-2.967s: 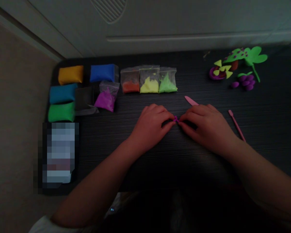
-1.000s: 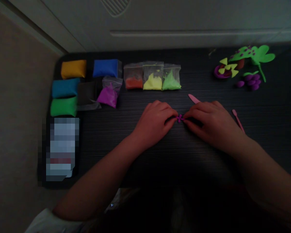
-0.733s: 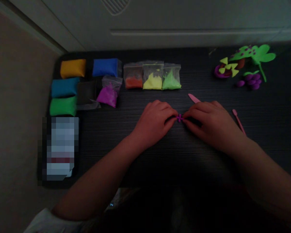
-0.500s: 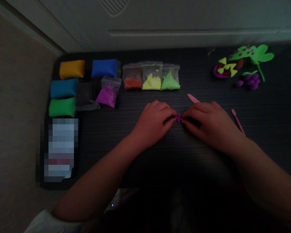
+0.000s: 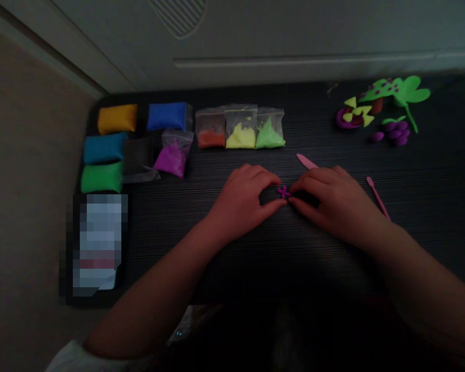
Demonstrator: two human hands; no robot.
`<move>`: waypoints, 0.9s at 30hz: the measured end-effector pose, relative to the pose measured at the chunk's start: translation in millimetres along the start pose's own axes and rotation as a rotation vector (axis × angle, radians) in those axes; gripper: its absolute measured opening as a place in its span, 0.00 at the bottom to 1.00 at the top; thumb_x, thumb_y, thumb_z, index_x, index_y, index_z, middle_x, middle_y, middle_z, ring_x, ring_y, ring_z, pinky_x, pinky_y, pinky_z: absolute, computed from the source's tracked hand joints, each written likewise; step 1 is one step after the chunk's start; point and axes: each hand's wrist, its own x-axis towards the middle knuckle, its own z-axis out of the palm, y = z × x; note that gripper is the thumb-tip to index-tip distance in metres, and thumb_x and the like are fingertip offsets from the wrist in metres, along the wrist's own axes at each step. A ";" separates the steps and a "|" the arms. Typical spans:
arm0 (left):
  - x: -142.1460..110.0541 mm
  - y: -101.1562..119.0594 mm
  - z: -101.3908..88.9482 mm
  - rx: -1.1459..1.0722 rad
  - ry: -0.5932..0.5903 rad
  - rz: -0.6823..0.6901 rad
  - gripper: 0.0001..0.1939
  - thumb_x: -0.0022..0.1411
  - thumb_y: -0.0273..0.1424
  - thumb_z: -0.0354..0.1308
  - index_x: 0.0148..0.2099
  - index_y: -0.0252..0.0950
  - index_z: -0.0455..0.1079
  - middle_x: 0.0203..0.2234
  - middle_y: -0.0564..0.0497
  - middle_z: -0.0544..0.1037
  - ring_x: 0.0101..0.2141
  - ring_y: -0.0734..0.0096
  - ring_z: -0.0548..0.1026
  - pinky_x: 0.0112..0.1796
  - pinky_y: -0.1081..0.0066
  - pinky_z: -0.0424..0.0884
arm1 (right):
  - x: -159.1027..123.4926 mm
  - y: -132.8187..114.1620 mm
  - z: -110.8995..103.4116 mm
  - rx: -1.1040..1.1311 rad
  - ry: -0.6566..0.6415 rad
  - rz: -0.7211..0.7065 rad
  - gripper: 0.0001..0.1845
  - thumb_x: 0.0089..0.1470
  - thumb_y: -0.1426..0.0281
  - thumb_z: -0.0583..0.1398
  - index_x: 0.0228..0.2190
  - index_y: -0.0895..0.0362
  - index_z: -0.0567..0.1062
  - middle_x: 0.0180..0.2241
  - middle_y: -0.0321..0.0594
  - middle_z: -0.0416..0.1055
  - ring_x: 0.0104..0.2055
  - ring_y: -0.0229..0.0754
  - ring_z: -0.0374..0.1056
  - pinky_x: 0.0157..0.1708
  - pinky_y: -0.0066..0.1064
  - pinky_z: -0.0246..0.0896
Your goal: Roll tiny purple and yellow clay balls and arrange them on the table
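A small purple clay flower with thin petals lies on the dark ribbed tabletop between my hands. My left hand has its thumb and index finger spread apart on the flower's left side, holding nothing. My right hand pinches the flower's right petal between thumb and fingertips. Partly under the right hand's knuckles lies a pink clay knife, its far end hidden. A thin pink modelling tool rests to the right, its lower end covered by my wrist.
Bags of red, yellow and light green clay stand behind my hands. Purple clay and several other packs are at left, above a blurred phone. At back right sit a purple clay bowl, clay grapes and a green clay leaf shape.
My left thumb and index finger have opened and let go of the flower's left petal. The right hand keeps its pinch. The whole view has shifted slightly.
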 end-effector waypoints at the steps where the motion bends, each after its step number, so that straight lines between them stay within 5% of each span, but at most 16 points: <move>1: -0.3 0.6 0.9 0.013 -0.002 -0.004 0.14 0.55 0.38 0.56 0.41 0.36 0.67 0.37 0.50 0.73 0.40 0.67 0.67 0.43 0.65 0.61 | 0.0 -0.5 0.3 -0.004 0.005 -0.001 0.09 0.54 0.65 0.52 0.35 0.54 0.70 0.36 0.38 0.70 0.43 0.44 0.65 0.38 0.36 0.51; 27: -0.5 1.2 4.9 0.077 -0.009 0.013 0.13 0.58 0.37 0.52 0.42 0.38 0.70 0.36 0.50 0.72 0.39 0.66 0.65 0.41 0.64 0.59 | 1.9 -0.1 3.2 0.034 0.065 -0.014 0.10 0.54 0.68 0.52 0.36 0.56 0.70 0.36 0.41 0.71 0.42 0.46 0.65 0.38 0.35 0.52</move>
